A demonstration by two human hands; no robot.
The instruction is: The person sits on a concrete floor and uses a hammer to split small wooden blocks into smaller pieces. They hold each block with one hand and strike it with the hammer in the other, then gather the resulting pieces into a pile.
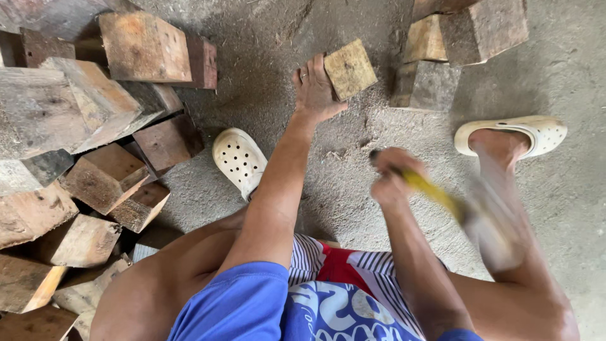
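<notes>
Block pile [82, 164] left, small block [350, 68] ahead

The small square block of pale, rough-sawn wood [350, 68] looks dry and matt, the grey concrete floor [555, 69] gritty and dusty, the cream perforated clogs [238, 159] smooth matt plastic, the yellow tool handle [435, 192] faintly glossy.

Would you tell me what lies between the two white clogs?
In the head view, bare floor and both forearms; the right hand grips a yellow-handled tool.
</notes>
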